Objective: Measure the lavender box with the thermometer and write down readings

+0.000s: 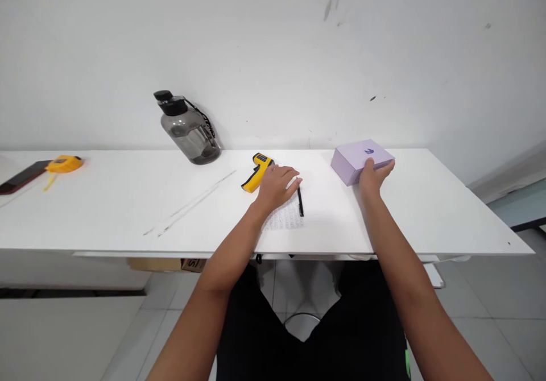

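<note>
My right hand grips a light purple box by its near side, thumb on the top face, which bears a dark purple mark. The box is at the right part of the white table. My left hand reaches over a sheet of paper with writing, fingers stretched out to the right. A black pen lies on the paper's right edge, its far end close to my left thumb; contact is unclear. Just behind and left of that hand lies a yellow and black infrared thermometer gun, partly covered by it.
A grey see-through water bottle with a black cap stands near the wall, left of centre. Farther left lie a yellow tape measure and a dark flat object. The white table runs along the wall; its front edge is close to my lap.
</note>
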A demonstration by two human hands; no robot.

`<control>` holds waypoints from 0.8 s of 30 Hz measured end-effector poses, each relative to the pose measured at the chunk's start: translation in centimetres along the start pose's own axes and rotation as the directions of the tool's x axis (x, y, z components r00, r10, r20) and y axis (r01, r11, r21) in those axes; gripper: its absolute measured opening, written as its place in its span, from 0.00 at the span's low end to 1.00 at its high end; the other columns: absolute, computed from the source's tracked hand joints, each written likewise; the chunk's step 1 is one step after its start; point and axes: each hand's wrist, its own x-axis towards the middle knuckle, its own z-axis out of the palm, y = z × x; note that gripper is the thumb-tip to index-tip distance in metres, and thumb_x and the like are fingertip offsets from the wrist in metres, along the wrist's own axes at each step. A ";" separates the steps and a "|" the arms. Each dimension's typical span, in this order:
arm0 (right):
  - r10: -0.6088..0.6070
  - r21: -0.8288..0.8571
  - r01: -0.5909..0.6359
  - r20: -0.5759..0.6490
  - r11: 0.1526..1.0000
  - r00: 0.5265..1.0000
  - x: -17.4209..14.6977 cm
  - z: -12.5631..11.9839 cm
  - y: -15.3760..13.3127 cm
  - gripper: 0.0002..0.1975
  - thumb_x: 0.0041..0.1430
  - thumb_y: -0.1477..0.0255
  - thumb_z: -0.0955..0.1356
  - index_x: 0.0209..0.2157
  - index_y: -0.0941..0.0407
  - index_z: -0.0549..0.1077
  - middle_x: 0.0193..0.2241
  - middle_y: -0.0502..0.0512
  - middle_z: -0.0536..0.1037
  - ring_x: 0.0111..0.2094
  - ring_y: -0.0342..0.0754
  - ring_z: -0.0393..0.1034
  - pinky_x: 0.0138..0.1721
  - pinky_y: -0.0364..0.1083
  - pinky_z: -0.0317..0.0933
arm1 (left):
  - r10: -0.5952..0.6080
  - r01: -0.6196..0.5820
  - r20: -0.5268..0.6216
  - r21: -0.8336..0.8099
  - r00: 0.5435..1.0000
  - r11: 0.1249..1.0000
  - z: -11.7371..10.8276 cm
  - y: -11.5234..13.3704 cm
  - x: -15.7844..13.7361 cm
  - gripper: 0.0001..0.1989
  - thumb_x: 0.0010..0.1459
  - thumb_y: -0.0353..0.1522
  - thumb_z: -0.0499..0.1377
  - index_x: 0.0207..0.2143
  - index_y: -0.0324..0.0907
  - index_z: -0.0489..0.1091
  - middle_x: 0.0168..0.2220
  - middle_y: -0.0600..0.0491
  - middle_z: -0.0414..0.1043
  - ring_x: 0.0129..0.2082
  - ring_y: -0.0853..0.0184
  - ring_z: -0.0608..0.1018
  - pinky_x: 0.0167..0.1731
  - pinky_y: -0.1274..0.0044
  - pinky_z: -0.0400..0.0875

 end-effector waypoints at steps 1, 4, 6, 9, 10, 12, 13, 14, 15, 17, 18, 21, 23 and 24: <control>0.021 0.007 -0.021 -0.005 1.000 1.000 -0.1 0.0 -0.1 0.45 0.62 0.58 0.63 0.72 0.54 0.36 0.74 0.68 0.42 0.75 0.56 0.42 0.73 0.62 0.37 | -0.001 0.001 -0.012 -0.007 1.000 1.000 -0.1 0.0 0.0 0.16 0.71 0.41 0.51 0.44 0.44 0.76 0.44 0.47 0.81 0.44 0.60 0.81 0.48 0.65 0.69; 0.068 -0.020 -0.069 -0.041 0.997 0.997 -0.7 -0.2 -0.7 0.47 0.61 0.59 0.64 0.72 0.54 0.33 0.75 0.65 0.36 0.76 0.55 0.32 0.74 0.62 0.32 | -0.037 0.037 0.019 -0.015 0.999 0.999 -0.4 0.0 0.1 0.20 0.72 0.41 0.47 0.42 0.43 0.76 0.43 0.46 0.81 0.37 0.62 0.81 0.35 0.70 0.68; 0.023 -0.076 -0.026 -0.046 0.997 0.999 -1.3 -0.2 -1.3 0.47 0.61 0.60 0.64 0.73 0.54 0.34 0.75 0.66 0.34 0.77 0.56 0.25 0.73 0.65 0.31 | -0.086 0.086 0.125 0.002 0.988 0.996 -0.7 0.4 0.1 0.22 0.72 0.42 0.45 0.40 0.43 0.76 0.43 0.47 0.81 0.35 0.63 0.80 0.34 0.70 0.66; -0.079 -0.154 0.077 -0.004 0.985 0.997 -2.2 0.1 -1.6 0.45 0.61 0.59 0.64 0.72 0.54 0.38 0.75 0.68 0.32 0.76 0.61 0.23 0.72 0.70 0.31 | -0.181 0.177 0.291 0.042 0.939 0.983 -1.0 1.0 0.2 0.23 0.72 0.43 0.43 0.43 0.45 0.75 0.46 0.47 0.79 0.38 0.63 0.79 0.36 0.70 0.66; -0.103 -0.167 0.104 0.016 0.981 0.995 -2.4 0.2 -1.6 0.44 0.61 0.58 0.63 0.72 0.54 0.40 0.75 0.69 0.32 0.76 0.62 0.24 0.71 0.72 0.32 | -0.222 0.216 0.326 0.057 0.919 0.975 -1.0 1.1 0.2 0.22 0.72 0.43 0.44 0.45 0.45 0.75 0.48 0.47 0.78 0.40 0.62 0.79 0.37 0.70 0.67; -0.126 -0.173 0.132 0.047 0.976 0.991 -2.6 0.6 -1.4 0.40 0.63 0.57 0.61 0.71 0.53 0.43 0.74 0.69 0.33 0.76 0.64 0.26 0.70 0.74 0.33 | -0.326 0.312 0.390 0.100 0.861 0.945 -0.9 1.0 0.2 0.20 0.71 0.44 0.46 0.45 0.45 0.74 0.50 0.47 0.76 0.43 0.60 0.79 0.37 0.70 0.67; -0.128 -0.172 0.136 0.056 0.976 0.990 -2.6 0.7 -1.3 0.39 0.63 0.56 0.61 0.71 0.53 0.44 0.74 0.69 0.33 0.76 0.64 0.27 0.70 0.74 0.33 | -0.375 0.357 0.428 0.124 0.822 0.926 -0.8 0.9 0.1 0.20 0.70 0.45 0.47 0.42 0.45 0.74 0.49 0.47 0.76 0.43 0.58 0.79 0.37 0.70 0.67; -0.126 -0.170 0.135 0.062 0.976 0.990 -2.6 0.8 -1.2 0.38 0.64 0.56 0.60 0.71 0.53 0.45 0.74 0.69 0.33 0.76 0.65 0.28 0.69 0.74 0.33 | -0.412 0.390 0.468 0.148 0.782 0.909 -0.7 0.7 0.1 0.20 0.69 0.47 0.48 0.40 0.45 0.73 0.46 0.47 0.77 0.43 0.58 0.79 0.36 0.70 0.67; -0.122 -0.170 0.131 0.066 0.977 0.990 -2.6 0.8 -1.2 0.39 0.63 0.56 0.61 0.71 0.53 0.46 0.74 0.69 0.33 0.76 0.65 0.28 0.69 0.74 0.34 | -0.431 0.406 0.507 0.167 0.747 0.899 -0.6 0.6 0.1 0.21 0.69 0.49 0.48 0.37 0.45 0.73 0.43 0.47 0.78 0.41 0.57 0.79 0.36 0.69 0.67; -0.107 -0.171 0.118 0.075 0.978 0.991 -2.7 0.8 -1.4 0.40 0.62 0.56 0.62 0.71 0.53 0.46 0.74 0.70 0.33 0.76 0.65 0.28 0.70 0.74 0.34 | -0.436 0.400 0.562 0.195 0.703 0.895 -0.5 0.7 0.2 0.24 0.66 0.54 0.49 0.35 0.45 0.71 0.39 0.48 0.78 0.40 0.55 0.80 0.36 0.68 0.67; -0.097 -0.174 0.109 0.080 0.979 0.992 -2.8 0.8 -1.6 0.40 0.62 0.56 0.62 0.71 0.54 0.46 0.74 0.70 0.33 0.76 0.65 0.28 0.70 0.73 0.34 | -0.432 0.387 0.576 0.207 0.694 0.898 -0.4 0.8 0.3 0.26 0.64 0.56 0.50 0.36 0.45 0.71 0.38 0.47 0.79 0.40 0.54 0.80 0.37 0.68 0.67; -0.080 -0.192 0.097 0.096 0.977 0.992 -3.4 0.7 -2.2 0.42 0.60 0.57 0.63 0.71 0.56 0.47 0.74 0.71 0.33 0.76 0.67 0.28 0.70 0.73 0.36 | -0.415 0.346 0.602 0.235 0.682 0.908 -0.3 1.9 0.4 0.29 0.61 0.59 0.50 0.36 0.44 0.72 0.40 0.45 0.80 0.42 0.51 0.81 0.39 0.66 0.69; -0.111 -0.222 0.128 0.090 0.966 0.990 -4.0 0.7 -2.8 0.43 0.59 0.56 0.64 0.71 0.56 0.48 0.74 0.71 0.35 0.76 0.68 0.29 0.69 0.74 0.36 | -0.387 0.318 0.612 0.224 0.690 0.921 -0.1 2.6 0.5 0.26 0.62 0.55 0.51 0.37 0.44 0.73 0.41 0.45 0.80 0.43 0.51 0.81 0.38 0.66 0.69; -0.149 -0.242 0.166 0.088 0.956 0.985 -4.4 0.6 -3.1 0.42 0.59 0.55 0.64 0.70 0.56 0.50 0.74 0.71 0.37 0.75 0.69 0.29 0.69 0.75 0.36 | -0.375 0.307 0.615 0.218 0.694 0.926 0.0 2.8 0.6 0.23 0.63 0.52 0.51 0.36 0.43 0.73 0.42 0.45 0.80 0.43 0.51 0.81 0.38 0.66 0.69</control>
